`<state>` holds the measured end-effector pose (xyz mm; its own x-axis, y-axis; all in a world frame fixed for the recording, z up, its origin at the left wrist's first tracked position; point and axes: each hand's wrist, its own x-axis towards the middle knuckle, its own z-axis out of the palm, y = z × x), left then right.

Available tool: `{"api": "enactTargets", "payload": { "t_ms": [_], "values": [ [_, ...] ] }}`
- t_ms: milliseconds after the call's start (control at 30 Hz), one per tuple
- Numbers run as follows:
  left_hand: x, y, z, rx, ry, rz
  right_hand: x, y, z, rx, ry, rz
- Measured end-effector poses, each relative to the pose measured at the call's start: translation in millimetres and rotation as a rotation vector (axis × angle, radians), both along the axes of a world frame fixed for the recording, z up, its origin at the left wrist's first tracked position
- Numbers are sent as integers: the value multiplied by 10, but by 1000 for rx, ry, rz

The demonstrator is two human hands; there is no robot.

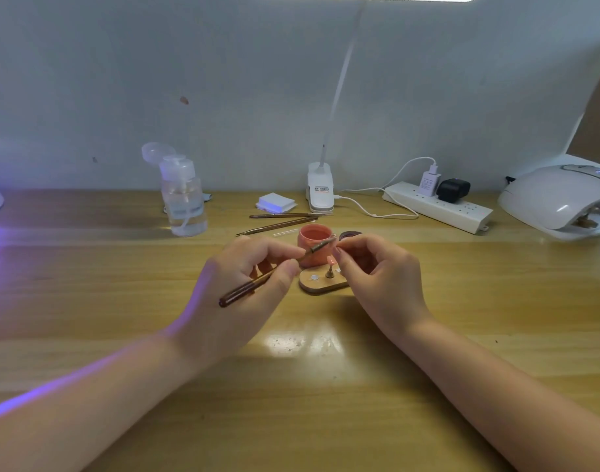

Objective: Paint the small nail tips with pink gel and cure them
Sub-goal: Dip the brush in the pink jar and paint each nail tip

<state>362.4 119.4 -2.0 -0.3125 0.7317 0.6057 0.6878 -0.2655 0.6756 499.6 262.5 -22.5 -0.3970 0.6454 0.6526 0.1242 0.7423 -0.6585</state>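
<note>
Left hand [237, 284] grips brush [274, 269]; right hand [380, 277] pinches sth tiny, can't tell what.

Open pink gel jar [314, 245] sits behind oval wooden nail-tip stand [320, 284]; clear pump bottle [184, 202] far left, white curing lamp [560, 199] far right.

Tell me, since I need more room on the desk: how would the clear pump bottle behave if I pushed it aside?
The pump bottle stands tall on a narrow base, so a push near its top would probably tip it. It looks mostly full of clear liquid, so likely fairly heavy. Its cap is flipped open, so a tip might spill.
</note>
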Motion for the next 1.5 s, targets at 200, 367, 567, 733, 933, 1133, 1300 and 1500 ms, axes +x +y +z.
{"api": "enactTargets", "payload": {
  "t_ms": [200,367,567,733,933,1133,1300,1500],
  "values": [
    [18,-46,21,71,-20,4,0,3,1,6,-9,10],
    [42,-11,19,42,34,29,6,2,1,31,-16,26],
    [35,-62,18,80,14,22,-2,7,-1,41,-9,24],
    [66,-14,26,27,39,32,5,9,-6,46,-14,30],
    [54,-59,18,81,14,31,2,-15,10,13,14,55],
    [63,-28,-8,36,-30,15,7,-25,15,-38,12,71],
    [68,-40,6,85,-80,-7,7,-42,31,-38,29,73],
    [84,-48,-19,62,-64,-28,12,-32,19,-40,21,75]
  ]
}}
